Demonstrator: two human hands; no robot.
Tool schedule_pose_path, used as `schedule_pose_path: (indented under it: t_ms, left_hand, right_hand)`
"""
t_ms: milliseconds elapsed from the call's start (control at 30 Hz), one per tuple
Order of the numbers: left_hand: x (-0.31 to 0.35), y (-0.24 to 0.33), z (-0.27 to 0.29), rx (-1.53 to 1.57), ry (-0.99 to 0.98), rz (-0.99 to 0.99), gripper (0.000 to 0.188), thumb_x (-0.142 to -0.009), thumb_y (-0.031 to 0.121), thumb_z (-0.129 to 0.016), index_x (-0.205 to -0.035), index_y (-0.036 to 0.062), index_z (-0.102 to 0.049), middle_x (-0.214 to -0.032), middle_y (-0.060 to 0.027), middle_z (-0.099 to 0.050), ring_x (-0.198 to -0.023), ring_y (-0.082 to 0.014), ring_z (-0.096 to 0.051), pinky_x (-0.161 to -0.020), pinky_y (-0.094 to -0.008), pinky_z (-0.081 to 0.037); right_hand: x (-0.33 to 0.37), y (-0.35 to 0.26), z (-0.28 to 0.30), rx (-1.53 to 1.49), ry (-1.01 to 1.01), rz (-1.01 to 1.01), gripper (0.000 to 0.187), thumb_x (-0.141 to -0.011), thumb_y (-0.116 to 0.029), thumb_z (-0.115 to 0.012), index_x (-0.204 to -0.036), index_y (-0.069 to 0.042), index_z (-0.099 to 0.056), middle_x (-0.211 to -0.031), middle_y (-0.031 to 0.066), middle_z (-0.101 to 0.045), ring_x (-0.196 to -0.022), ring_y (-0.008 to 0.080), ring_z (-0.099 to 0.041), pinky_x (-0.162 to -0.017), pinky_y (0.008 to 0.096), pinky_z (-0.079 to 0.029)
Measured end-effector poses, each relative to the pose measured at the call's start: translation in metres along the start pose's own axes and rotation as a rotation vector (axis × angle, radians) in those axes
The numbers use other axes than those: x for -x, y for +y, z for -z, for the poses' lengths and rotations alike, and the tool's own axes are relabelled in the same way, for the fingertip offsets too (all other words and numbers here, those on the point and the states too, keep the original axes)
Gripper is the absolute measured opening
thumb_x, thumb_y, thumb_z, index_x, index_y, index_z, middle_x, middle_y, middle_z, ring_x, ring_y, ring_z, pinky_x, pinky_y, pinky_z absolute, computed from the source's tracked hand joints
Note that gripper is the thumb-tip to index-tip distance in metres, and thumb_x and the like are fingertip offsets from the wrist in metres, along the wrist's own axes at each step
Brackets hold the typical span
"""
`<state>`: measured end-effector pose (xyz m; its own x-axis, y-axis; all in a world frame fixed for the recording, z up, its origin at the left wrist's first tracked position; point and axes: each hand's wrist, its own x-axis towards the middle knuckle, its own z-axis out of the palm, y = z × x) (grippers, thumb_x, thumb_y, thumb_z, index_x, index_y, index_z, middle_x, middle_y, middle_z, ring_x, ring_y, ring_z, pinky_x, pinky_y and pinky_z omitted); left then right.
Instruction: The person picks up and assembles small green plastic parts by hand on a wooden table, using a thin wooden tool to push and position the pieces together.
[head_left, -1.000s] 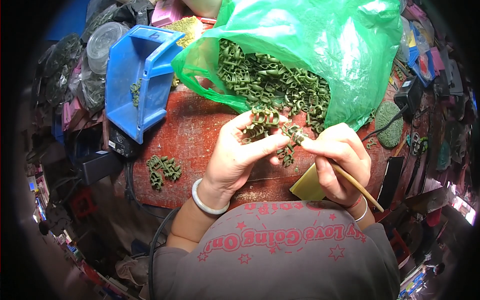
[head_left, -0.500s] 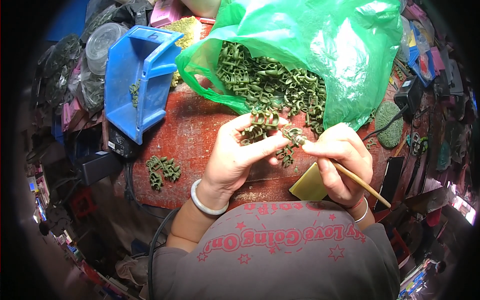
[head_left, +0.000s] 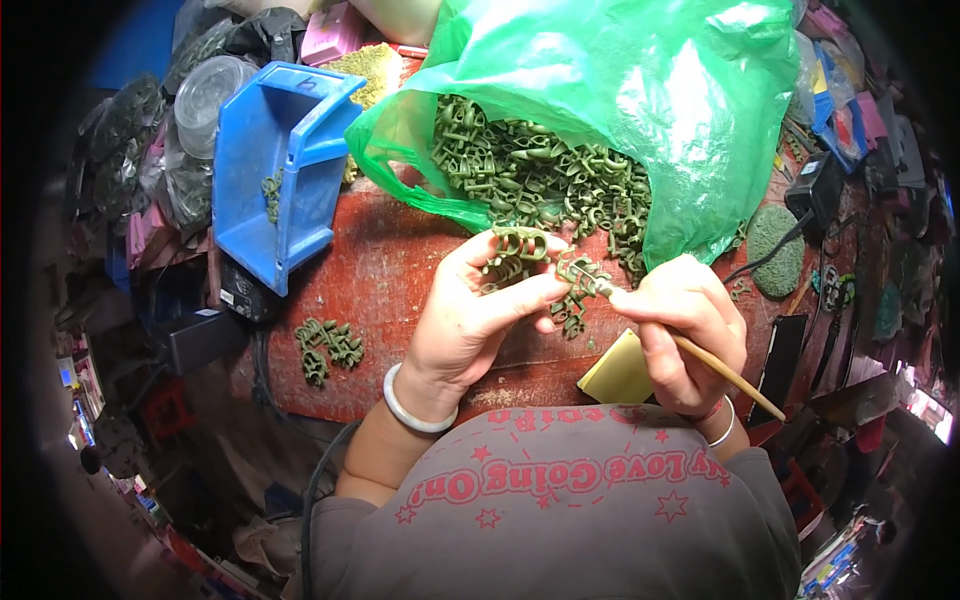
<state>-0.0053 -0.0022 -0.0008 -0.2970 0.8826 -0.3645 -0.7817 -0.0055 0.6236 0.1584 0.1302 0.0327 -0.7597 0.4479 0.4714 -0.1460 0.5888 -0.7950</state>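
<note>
Over the red worktable, my left hand is closed on a cluster of small dark green ring-shaped pieces, pinched between thumb and fingers. My right hand grips a thin tool with a wooden handle, its tip touching or very close to the cluster's right end. Its working end is too small to make out. Just beyond, an open green plastic bag holds a heap of similar green pieces, some spilling out of its mouth. Another small cluster lies left of my left hand.
A blue plastic bin with a few green pieces stands at the left. A yellow block lies by my right wrist. Farther right are a green oval pad and a black adapter with a cord. Clutter lines both sides.
The cluster in my left hand has tilted slightly, and the tool's tip has shifted a little along its right end. Both hands keep their hold. The whole view has moved slightly.
</note>
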Motion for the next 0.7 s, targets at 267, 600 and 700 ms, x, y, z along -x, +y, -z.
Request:
schedule_pose_path:
  t_ms: [267, 600, 700]
  left_hand:
    - [0.007, 0.005, -0.002, -0.094, -0.004, -0.061, 0.028, -0.086, -0.002, -0.070, -0.113, -0.0001, -0.063, -0.098, -0.0076, -0.068, -0.082, -0.0129, -0.066, -0.063, -0.0231, -0.055]
    - [0.031, 0.123, 0.047, -0.626, 0.902, -1.107, 0.029, -0.090, 0.005, -0.069, -0.118, 0.0012, -0.064, -0.104, -0.0061, -0.066, -0.092, -0.0114, -0.063, -0.077, -0.0261, -0.052]
    - [0.019, 0.126, 0.073, -0.730, 0.822, -0.935, 0.031, -0.092, 0.006, -0.067, -0.122, 0.0000, -0.062, -0.109, -0.0064, -0.065, -0.096, -0.0107, -0.061, -0.083, -0.0262, -0.051]
  right_hand:
    - [-0.001, -0.001, 0.002, -0.130, -0.033, -0.071, 0.021, -0.077, 0.003, -0.058, -0.094, 0.002, -0.071, -0.081, 0.0098, -0.066, -0.071, 0.0207, -0.058, -0.066, 0.0308, -0.047]
    - [0.001, -0.011, -0.010, -0.112, -0.117, -0.479, 0.021, -0.090, 0.002, -0.061, -0.110, 0.000, -0.068, -0.085, 0.0109, -0.068, -0.072, 0.0180, -0.065, -0.066, 0.0283, -0.052]
    - [0.004, 0.009, -0.015, 0.097, -0.199, -0.192, 0.014, -0.087, -0.004, -0.068, -0.100, -0.001, -0.064, -0.085, 0.0148, -0.066, -0.071, 0.0283, -0.066, -0.066, 0.0337, -0.054]
